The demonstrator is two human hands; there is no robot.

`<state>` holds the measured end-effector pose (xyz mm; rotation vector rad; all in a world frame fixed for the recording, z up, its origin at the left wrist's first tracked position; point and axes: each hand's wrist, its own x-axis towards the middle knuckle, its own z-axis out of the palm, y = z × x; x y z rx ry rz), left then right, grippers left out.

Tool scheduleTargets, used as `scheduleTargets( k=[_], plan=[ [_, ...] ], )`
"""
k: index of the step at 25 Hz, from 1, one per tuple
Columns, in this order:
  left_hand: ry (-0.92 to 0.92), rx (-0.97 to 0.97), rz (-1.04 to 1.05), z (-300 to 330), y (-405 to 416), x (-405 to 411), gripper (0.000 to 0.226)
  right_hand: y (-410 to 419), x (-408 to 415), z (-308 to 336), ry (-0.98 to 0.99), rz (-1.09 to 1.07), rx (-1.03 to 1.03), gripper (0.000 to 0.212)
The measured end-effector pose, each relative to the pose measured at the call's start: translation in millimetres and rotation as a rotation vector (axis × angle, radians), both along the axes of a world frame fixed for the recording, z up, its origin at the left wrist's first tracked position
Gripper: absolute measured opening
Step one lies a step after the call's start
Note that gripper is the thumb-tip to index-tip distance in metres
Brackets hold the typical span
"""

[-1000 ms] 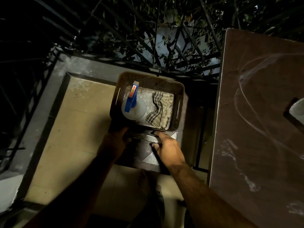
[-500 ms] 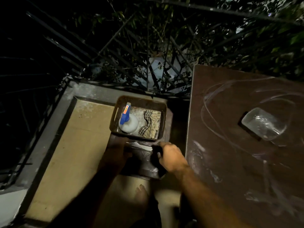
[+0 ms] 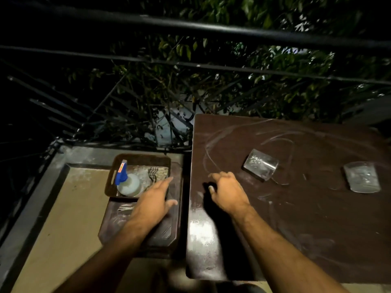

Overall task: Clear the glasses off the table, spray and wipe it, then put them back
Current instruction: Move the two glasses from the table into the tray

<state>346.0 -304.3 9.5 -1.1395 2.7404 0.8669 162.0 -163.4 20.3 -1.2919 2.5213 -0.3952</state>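
Note:
Two clear glasses stand on the dark brown table (image 3: 296,225): one glass (image 3: 260,164) near the middle and a second glass (image 3: 362,177) to its right. Dusty smears streak the tabletop. My right hand (image 3: 227,190) hovers over the table's left part, fingers loosely curled, holding nothing, a hand's width left of the nearer glass. My left hand (image 3: 153,200) is spread open above a low stool (image 3: 143,229). On the stool's far end sits a brown basket (image 3: 138,158) with a blue-topped spray bottle (image 3: 127,181) and a checked cloth (image 3: 157,173) inside.
A black metal railing (image 3: 190,28) and leafy branches close off the far side. A grey raised ledge (image 3: 27,191) borders the beige floor on the left. A narrow gap separates the stool from the table's left edge.
Both hands have let go of the stool's front and risen. The right hand moved right over the table. The view tilted up and right, bringing both glasses into sight.

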Motion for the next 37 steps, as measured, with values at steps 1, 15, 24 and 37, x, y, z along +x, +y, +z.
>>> scheduleTargets(
  k=[1, 15, 24, 37],
  plan=[
    [0.014, -0.01, -0.037, 2, 8, -14, 0.079, 11, -11, 3, 0.015, -0.024, -0.002, 0.039],
    [0.111, 0.056, 0.031, 7, 136, -231, 0.08, 158, -190, 4, 0.014, -0.127, -0.055, 0.034],
    [-0.022, 0.151, 0.398, -4, 163, -334, 0.086, 197, -243, -27, -0.065, -0.14, -0.001, 0.036],
    [0.459, 0.119, 0.326, -17, 187, -356, 0.048, 227, -283, -55, -0.131, -0.222, -0.081, 0.035]
  ],
)
